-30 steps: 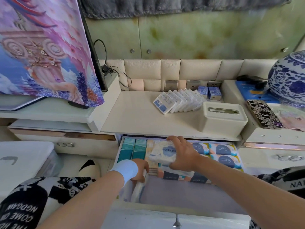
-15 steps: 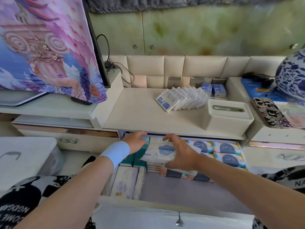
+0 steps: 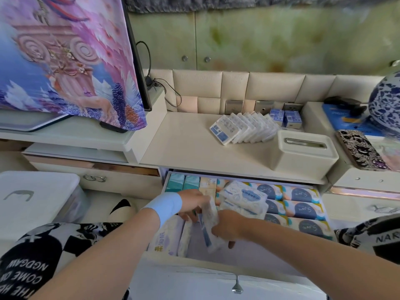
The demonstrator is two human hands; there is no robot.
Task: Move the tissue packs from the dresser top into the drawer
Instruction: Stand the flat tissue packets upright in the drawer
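a: fingers?
b: both hands pinch one upright tissue pack (image 3: 209,226) inside the drawer (image 3: 216,259), near its front edge: left hand (image 3: 193,204) on top, right hand (image 3: 229,226) lower.
a: remaining packs?
b: fanned row (image 3: 244,127) at the dresser top's (image 3: 184,146) back edge.

Single head-worn wide-angle view, looking forward and down. Open drawer (image 3: 255,252) sits close below at lower centre, dresser top (image 3: 194,144) mid-frame, padded back wall (image 3: 236,87) farther off. Edges bow. No second view.
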